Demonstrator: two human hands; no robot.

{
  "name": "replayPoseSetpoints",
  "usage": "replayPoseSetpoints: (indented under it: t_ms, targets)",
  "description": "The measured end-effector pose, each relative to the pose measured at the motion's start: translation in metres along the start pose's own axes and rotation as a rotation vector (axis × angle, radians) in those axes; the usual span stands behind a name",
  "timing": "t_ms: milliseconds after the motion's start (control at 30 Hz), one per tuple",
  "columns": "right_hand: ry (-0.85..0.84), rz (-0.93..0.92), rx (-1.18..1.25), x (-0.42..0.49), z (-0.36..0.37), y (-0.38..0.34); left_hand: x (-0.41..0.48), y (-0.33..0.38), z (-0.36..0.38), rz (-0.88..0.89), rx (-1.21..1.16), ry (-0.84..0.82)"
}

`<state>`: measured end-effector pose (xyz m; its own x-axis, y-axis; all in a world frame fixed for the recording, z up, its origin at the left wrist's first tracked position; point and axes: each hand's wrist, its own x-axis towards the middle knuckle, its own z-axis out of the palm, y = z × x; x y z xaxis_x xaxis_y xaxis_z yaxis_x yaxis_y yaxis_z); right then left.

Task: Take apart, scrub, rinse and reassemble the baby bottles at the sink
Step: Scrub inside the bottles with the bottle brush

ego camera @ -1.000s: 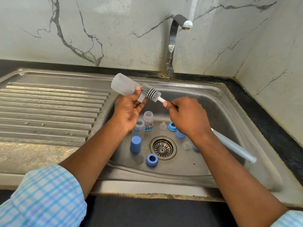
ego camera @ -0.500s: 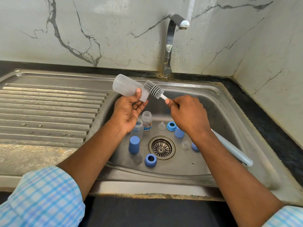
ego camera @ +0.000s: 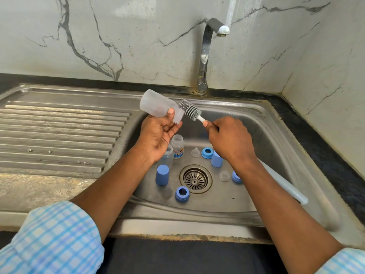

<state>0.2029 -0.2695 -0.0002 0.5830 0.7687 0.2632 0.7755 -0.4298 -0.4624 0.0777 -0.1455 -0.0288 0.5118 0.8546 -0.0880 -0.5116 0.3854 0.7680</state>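
My left hand (ego camera: 158, 133) grips a clear, capless baby bottle (ego camera: 156, 105) tilted on its side above the sink, mouth toward the right. My right hand (ego camera: 229, 139) holds a bottle brush by its white handle; the grey bristle head (ego camera: 190, 110) sits just outside the bottle's mouth. Two more open bottles (ego camera: 177, 146) stand in the basin under my left hand. Around the drain (ego camera: 195, 178) lie blue caps (ego camera: 162, 174), blue collar rings (ego camera: 182, 193) and clear teats (ego camera: 224, 176).
The steel sink basin (ego camera: 266, 135) has a ribbed drainboard (ego camera: 59, 135) on its left. A chrome tap (ego camera: 207, 56) rises behind the basin, with no water running. Marble walls close the back and the right side.
The brush head has drawn back out of the bottle's mouth and lifted slightly; both hands shifted a little upward.
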Motion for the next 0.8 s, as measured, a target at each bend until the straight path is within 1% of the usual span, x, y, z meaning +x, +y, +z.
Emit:
replayPoseSetpoints:
  t_ms: [100, 167, 233, 333, 433, 600, 800]
  targets:
    - [-0.021, -0.05, 0.007, -0.002, 0.0, -0.002, 0.003, 0.002, -0.003, 0.016, 0.001, 0.08]
    - [-0.027, -0.064, 0.022, -0.003, 0.001, -0.005, 0.005, 0.003, -0.005, 0.026, -0.005, 0.096]
    - [-0.022, -0.038, 0.036, -0.001, 0.002, -0.004, 0.003, 0.003, -0.004, 0.022, -0.001, 0.063]
    - [-0.018, 0.015, 0.016, 0.002, -0.001, 0.001, -0.003, 0.001, 0.002, 0.004, 0.018, -0.045]
    - [-0.018, 0.008, -0.019, 0.001, -0.002, 0.004, -0.003, 0.002, 0.004, 0.007, 0.004, -0.087]
    - [0.037, -0.034, 0.054, -0.003, -0.005, -0.004, 0.003, 0.009, -0.003, 0.024, -0.019, -0.066]
    - [-0.029, -0.078, 0.1, -0.008, -0.004, -0.009, 0.004, 0.012, -0.007, 0.014, -0.002, -0.02]
